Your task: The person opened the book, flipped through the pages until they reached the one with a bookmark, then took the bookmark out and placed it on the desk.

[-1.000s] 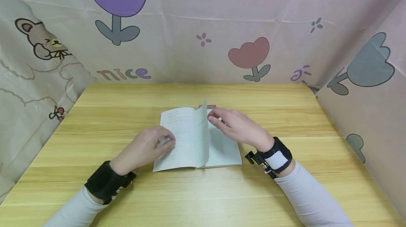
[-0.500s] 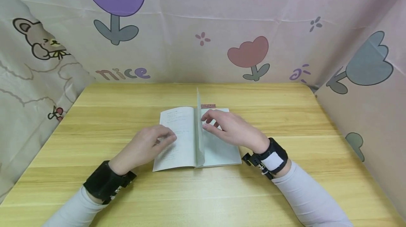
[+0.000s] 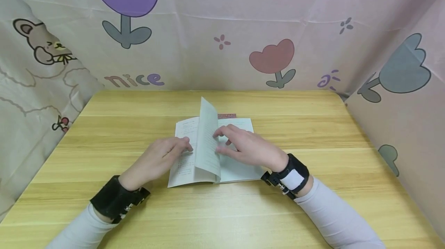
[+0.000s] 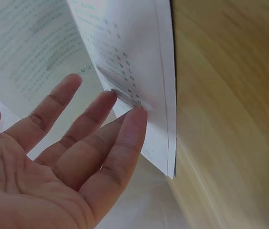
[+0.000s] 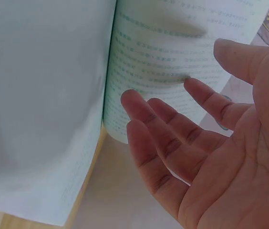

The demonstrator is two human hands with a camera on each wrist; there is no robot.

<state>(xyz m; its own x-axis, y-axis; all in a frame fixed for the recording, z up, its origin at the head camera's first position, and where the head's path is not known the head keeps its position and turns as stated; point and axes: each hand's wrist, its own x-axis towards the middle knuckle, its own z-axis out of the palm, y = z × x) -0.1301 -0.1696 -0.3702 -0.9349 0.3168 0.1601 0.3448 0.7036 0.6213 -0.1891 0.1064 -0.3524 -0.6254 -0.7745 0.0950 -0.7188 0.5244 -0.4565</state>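
Observation:
An open book [image 3: 240, 169] with printed pages lies on the wooden table. One page [image 3: 207, 138] stands up from the spine and leans over toward the left side. My right hand [image 3: 250, 146] is just right of this page, its loosely bent fingertips at the page's surface. In the right wrist view the fingers [image 5: 146, 143] are spread apart and the printed page [image 5: 158, 62] rises behind them. My left hand [image 3: 158, 162] rests over the left page [image 3: 182, 171], fingertips at the paper. The left wrist view has its fingers [image 4: 125, 148] relaxed near the page's outer edge.
A reddish patterned strip [image 3: 227, 116] shows at the book's far edge. The wooden table [image 3: 222, 218] runs back to a printed cloth [image 3: 194, 55], which also hangs at both sides. Each wrist wears a black strap [image 3: 295, 175] with a small camera.
The raised page has swung from the right, through upright, to leaning left. My right hand has moved a little left along with it. My left hand has stayed nearly in place.

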